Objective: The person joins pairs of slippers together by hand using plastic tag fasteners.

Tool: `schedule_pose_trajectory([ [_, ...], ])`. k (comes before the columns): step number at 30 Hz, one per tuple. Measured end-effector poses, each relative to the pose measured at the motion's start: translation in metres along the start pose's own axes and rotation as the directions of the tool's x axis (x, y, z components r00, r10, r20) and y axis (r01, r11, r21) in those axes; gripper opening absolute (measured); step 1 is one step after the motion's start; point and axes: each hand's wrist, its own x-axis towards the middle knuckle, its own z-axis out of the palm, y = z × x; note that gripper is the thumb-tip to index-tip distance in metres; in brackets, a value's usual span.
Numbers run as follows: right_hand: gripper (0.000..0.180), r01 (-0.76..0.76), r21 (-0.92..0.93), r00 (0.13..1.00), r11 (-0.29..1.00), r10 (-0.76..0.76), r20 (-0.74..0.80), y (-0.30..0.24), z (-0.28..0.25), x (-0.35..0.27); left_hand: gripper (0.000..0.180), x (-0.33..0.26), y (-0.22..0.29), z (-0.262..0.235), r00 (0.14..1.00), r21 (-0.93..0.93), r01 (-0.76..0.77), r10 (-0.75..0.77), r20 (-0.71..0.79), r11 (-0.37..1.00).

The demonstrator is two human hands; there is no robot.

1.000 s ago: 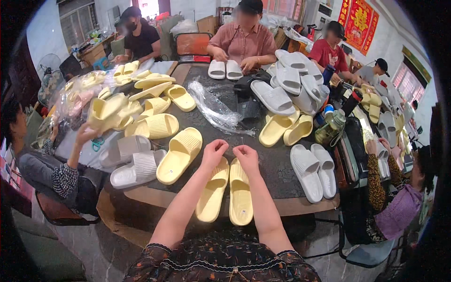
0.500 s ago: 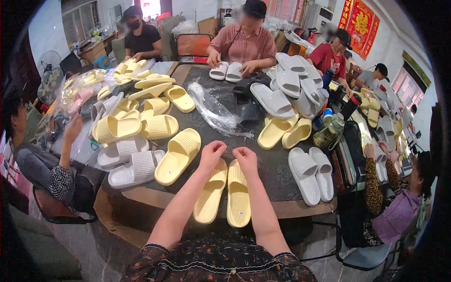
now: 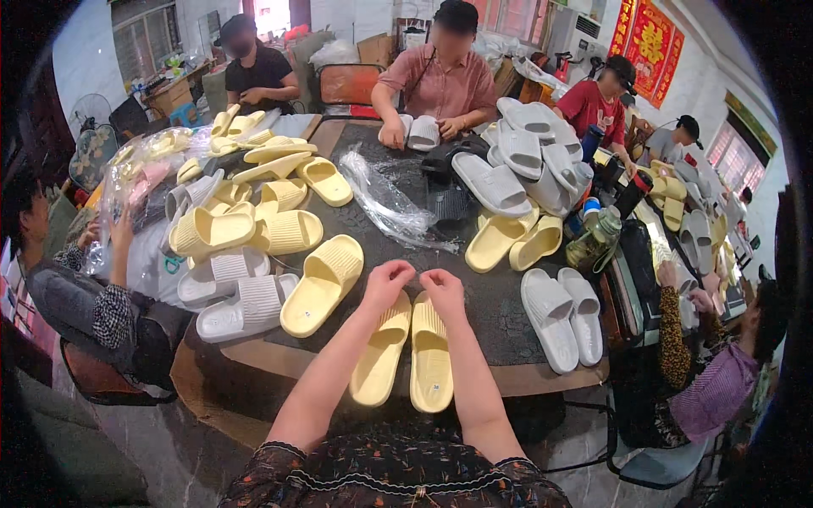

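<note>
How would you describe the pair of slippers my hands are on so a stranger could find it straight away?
Start at the dark round table and go to its near edge, where the left hand and right hand rest. Under them lies the pair of pale yellow slippers, side by side, heels hanging over the edge. The other yellow slippers lie loose or piled farther in; the nearest neat pair to the right is white.

Bare forearms, short dark floral-patterned sleeves with a pale scalloped trim at the cuffs.
</note>
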Motion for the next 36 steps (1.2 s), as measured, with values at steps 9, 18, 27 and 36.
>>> schedule_pose_trajectory([
  [9, 0.013, -0.026, -0.003, 1.0, 1.0, 0.026, -0.017, -0.002, -0.003, 0.001, 0.018, 0.001, 0.003, 0.003, 0.999, -0.02, -0.027, 0.026, -0.024, 0.999],
  [18, 0.018, 0.008, 0.041, 0.998, 0.999, -0.006, -0.065, -0.002, -0.002, -0.001, 0.018, -0.003, 0.015, 0.001, 0.995, -0.068, 0.085, -0.088, -0.047, 0.994],
  [27, 0.014, -0.036, -0.039, 0.999, 0.999, 0.035, -0.035, -0.007, -0.001, -0.001, 0.014, -0.004, 0.02, -0.001, 0.992, -0.066, 0.122, -0.123, -0.015, 0.99],
  [36, 0.014, -0.044, -0.018, 0.999, 0.999, 0.044, -0.03, -0.009, -0.001, -0.001, 0.017, 0.0, 0.006, -0.003, 0.996, -0.103, 0.076, -0.081, -0.046, 0.992],
])
